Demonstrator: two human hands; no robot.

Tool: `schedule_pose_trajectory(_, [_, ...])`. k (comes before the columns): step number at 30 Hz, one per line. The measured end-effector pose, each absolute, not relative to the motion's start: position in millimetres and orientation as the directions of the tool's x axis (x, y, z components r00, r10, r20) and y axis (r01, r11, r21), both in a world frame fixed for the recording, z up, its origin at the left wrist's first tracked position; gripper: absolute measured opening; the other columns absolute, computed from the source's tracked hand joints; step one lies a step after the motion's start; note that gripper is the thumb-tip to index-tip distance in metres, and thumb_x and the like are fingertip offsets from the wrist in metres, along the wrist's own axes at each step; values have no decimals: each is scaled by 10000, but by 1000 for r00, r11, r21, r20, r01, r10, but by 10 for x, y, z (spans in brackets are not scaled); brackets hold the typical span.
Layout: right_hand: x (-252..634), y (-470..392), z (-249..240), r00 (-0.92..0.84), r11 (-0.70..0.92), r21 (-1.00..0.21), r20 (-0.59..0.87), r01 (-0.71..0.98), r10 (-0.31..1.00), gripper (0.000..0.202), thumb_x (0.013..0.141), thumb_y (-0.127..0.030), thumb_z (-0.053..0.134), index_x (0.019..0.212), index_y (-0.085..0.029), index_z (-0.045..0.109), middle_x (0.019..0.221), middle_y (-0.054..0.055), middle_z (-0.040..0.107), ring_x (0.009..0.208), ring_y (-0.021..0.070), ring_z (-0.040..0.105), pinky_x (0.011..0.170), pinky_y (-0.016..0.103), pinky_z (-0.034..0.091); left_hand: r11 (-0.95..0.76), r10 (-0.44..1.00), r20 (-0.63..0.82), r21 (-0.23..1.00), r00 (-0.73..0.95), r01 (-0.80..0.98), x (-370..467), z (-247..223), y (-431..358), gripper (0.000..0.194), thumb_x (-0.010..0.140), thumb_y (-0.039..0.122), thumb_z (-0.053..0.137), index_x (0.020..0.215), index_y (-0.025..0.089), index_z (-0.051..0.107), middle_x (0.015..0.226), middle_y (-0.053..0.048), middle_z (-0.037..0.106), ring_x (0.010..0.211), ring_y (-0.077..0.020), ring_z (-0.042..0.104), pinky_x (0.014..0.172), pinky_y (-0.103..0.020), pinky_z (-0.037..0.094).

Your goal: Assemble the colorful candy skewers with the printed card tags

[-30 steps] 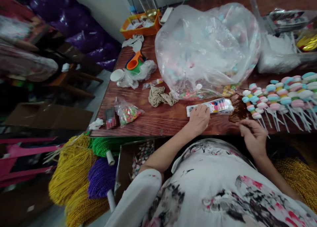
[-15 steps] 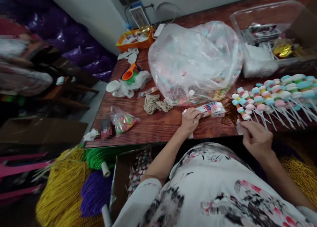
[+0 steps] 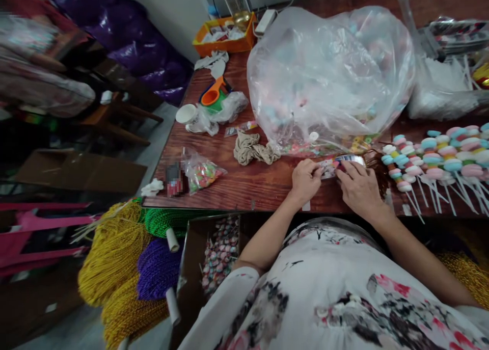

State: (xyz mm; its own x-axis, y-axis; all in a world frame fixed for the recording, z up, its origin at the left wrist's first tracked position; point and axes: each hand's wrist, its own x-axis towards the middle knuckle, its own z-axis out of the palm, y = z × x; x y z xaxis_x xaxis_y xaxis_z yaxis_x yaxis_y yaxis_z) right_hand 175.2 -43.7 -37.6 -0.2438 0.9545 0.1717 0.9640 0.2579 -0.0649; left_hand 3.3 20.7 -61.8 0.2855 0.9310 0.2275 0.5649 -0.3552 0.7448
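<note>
In the head view, a stack of printed clear plastic bags [image 3: 356, 160] lies near the table's front edge. My left hand [image 3: 306, 181] is closed, its thumb and fingertips pinching the left end of a bag. From the right, my right hand [image 3: 359, 187] reaches over the same bags, fingers bent and fingertips pressed on one; its thumb is hidden. Just right of it lie brown-gold twist ties [image 3: 376, 169], partly covered. Marshmallow skewers [image 3: 433, 159] on white sticks lie in rows farther right.
A large clear bag of marshmallows [image 3: 328, 80] stands behind my hands. Left of it are a crumpled beige cloth [image 3: 254, 149], an orange scoop [image 3: 211, 96] and a small bag of candy [image 3: 204, 177]. A clear plastic bin [image 3: 439, 103] stands back right. Cord bundles [image 3: 114, 248] sit below left.
My right hand has moved left from beside the skewers onto the printed bags. My left hand stays at their left end. The view has shifted slightly.
</note>
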Motion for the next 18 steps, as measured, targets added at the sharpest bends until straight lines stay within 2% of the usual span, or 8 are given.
schedule_pose_trajectory(2, [1722, -423, -399, -252, 258, -41, 122, 965, 960, 398, 914, -186, 422, 1276, -209, 585, 1412, 142, 520, 1226, 291, 436, 871, 428, 319, -191, 973, 135, 928, 188, 320, 30, -555, 279, 232, 822, 321, 656, 665, 165, 588, 645, 10, 570, 622, -111, 518, 627, -258, 437])
schedule_pose_trajectory(4, [1702, -391, -403, -275, 277, -22, 66, 961, 959, 427, 896, -162, 430, 1292, -224, 575, 1341, 154, 564, 1182, 299, 452, 849, 428, 309, -142, 982, 120, 979, 147, 144, 62, -433, 312, 312, 786, 388, 701, 630, 161, 555, 606, 26, 547, 566, -91, 486, 573, -240, 409])
schedule_pose_trajectory(5, [1695, -373, -396, -290, 291, -22, 39, 956, 956, 419, 890, -156, 430, 1270, -226, 591, 1291, 154, 591, 1158, 300, 462, 838, 427, 305, -186, 975, 170, 976, 139, 113, 90, -365, 314, 324, 781, 400, 707, 626, 161, 553, 609, 25, 546, 569, -91, 482, 574, -241, 406])
schedule_pose_trajectory(7, [1685, -343, -368, -314, 313, -49, -11, 949, 949, 374, 891, -159, 426, 1190, -229, 639, 1194, 142, 632, 1102, 294, 487, 820, 425, 299, -365, 926, 337, 916, 173, 169, 156, -262, 300, 291, 793, 380, 702, 639, 165, 581, 646, 10, 564, 632, -108, 510, 634, -260, 428])
schedule_pose_trajectory(9, [1678, -330, -341, -313, 309, -80, -42, 948, 949, 356, 890, -154, 424, 1144, -228, 663, 1139, 131, 651, 1048, 284, 509, 812, 423, 296, -541, 838, 465, 775, 286, 326, 205, -250, 275, 229, 824, 319, 667, 657, 172, 613, 687, -14, 587, 727, -140, 543, 732, -296, 450])
schedule_pose_trajectory(12, [1681, -357, -347, -289, 285, -90, -32, 954, 957, 404, 877, -119, 429, 1199, -227, 648, 1008, 134, 682, 1031, 289, 523, 813, 421, 304, -618, 785, 438, 588, 438, 521, 204, -416, 237, 182, 839, 193, 601, 661, 171, 632, 737, -48, 619, 804, -169, 570, 802, -331, 463])
schedule_pose_trajectory(15, [1734, -454, -400, -311, 321, -151, 86, 935, 947, 396, 884, -123, 436, 1187, -231, 667, 1036, 137, 689, 1058, 278, 540, 828, 407, 338, -507, 859, 355, 688, 369, 520, 119, -639, 216, 132, 824, 135, 585, 738, 170, 679, 783, -45, 656, 777, -150, 604, 754, -294, 490])
schedule_pose_trajectory(18, [1915, -614, -415, -233, 330, -273, 333, 904, 914, 347, 883, -134, 453, 1115, -214, 698, 1184, 110, 672, 1069, 229, 569, 861, 374, 387, -399, 907, 290, 824, 306, 403, 15, -743, 240, 110, 819, 178, 615, 817, 194, 723, 825, -29, 691, 768, -132, 640, 740, -266, 505])
